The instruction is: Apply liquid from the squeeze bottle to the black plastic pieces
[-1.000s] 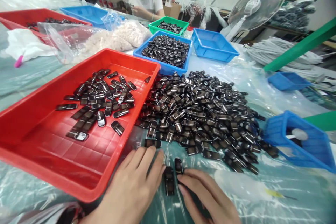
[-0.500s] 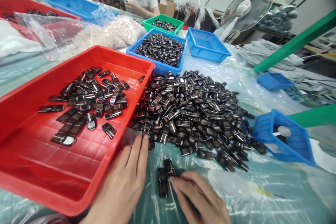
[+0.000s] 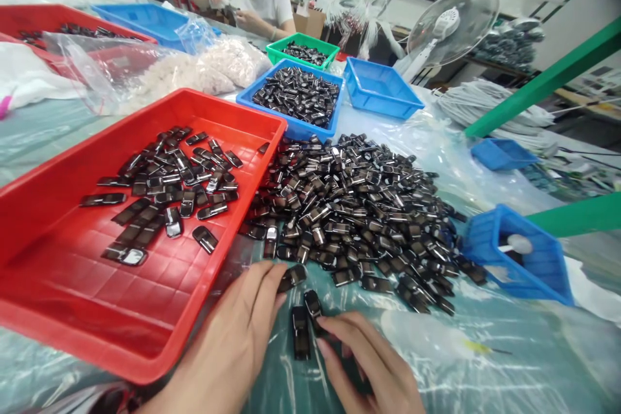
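Note:
My left hand [image 3: 242, 317] is closed, with a small glossy dark plastic casing [image 3: 294, 278] between thumb and fingers at the near edge of the heap. My right hand [image 3: 361, 352] has its fingertips on the lower end of a second dark casing [image 3: 313, 304], which stands slightly tilted on the sheet; the palm side is hidden. Just left of it, one more casing [image 3: 301, 336] lies lengthwise, untouched. Beyond both hands spreads a large heap of the same casings [image 3: 359, 207]. A red tray [image 3: 145, 362] left of the heap holds a loose group of them.
A blue bin [image 3: 291, 119] and a green bin [image 3: 276, 55] hold more casings. Another blue tray [image 3: 383, 107] stands behind the heap. At right are a blue box [image 3: 528, 278] and green bars [image 3: 543, 81]. A person [image 3: 262, 6] sits across the table.
My left hand has drawn back from the heap's edge, taking a casing toward the right hand. My right hand has barely moved and stays at its casing. The view has shifted slightly.

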The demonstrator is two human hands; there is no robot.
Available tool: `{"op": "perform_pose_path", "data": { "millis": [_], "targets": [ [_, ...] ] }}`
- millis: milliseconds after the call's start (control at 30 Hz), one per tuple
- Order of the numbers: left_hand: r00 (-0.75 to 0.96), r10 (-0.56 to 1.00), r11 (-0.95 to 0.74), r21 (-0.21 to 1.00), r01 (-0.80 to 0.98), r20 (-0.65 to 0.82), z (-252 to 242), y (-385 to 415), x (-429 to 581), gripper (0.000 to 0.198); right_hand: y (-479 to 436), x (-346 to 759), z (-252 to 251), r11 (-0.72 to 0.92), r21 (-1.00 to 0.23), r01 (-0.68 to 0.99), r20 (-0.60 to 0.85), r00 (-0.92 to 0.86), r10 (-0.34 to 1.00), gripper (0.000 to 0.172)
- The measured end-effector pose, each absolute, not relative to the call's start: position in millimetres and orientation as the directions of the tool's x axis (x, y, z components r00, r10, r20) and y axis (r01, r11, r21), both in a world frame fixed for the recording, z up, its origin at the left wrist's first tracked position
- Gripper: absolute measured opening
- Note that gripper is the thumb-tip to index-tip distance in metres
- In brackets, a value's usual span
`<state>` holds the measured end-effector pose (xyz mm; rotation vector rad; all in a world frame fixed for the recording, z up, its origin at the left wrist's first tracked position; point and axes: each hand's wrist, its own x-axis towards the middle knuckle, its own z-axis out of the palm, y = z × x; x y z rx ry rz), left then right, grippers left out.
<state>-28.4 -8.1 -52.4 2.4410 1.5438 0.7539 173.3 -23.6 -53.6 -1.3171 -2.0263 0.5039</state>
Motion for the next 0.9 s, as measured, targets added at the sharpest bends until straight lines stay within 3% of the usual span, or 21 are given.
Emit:
{"op": "perform_pose_path", "data": {
  "millis": [100,233,333,467,667,900],
  "targets": [
    [0.413,0.851,-0.518,0.397,0.757,0.324,-42.1,-9.1,-27.1,0.039,-25.5,171.3,-55.7,0.322,-0.728,0.606,0.276,-0.171,0.946,0.033],
    [0.458,0.833,-0.552,0.519,0.653,0.31,-34.8,-8.4,-25.2,0.034,-26.8,166.9,-51.5,0.221,-0.871,0.439,0.217,-0.059,0.974,0.056],
    [0.492,0.827,-0.545,0.597,0.589,0.27,-27.8,-9.4,-25.4,0.036,-25.3,165.1,-42.9,0.235,-0.907,0.349,0.231,-0.056,0.971,0.049],
    [0.525,0.785,-0.609,0.559,0.562,0.328,-19.6,-10.3,-25.4,0.036,-24.1,165.1,-34.5,0.199,-0.943,0.266,0.2,-0.022,0.979,0.039],
    [0.467,0.817,-0.573,0.567,0.592,0.338,-21.7,-11.0,-24.1,0.033,-28.3,164.3,-31.2,0.135,-0.95,0.281,0.149,0.031,0.988,0.034],
    [0.431,0.81,-0.586,0.571,0.575,0.398,-30.1,-13.5,-22.1,0.03,-28.7,167.8,-29.8,0.18,-0.953,0.246,0.176,-0.038,0.984,0.044]
  ]
}}
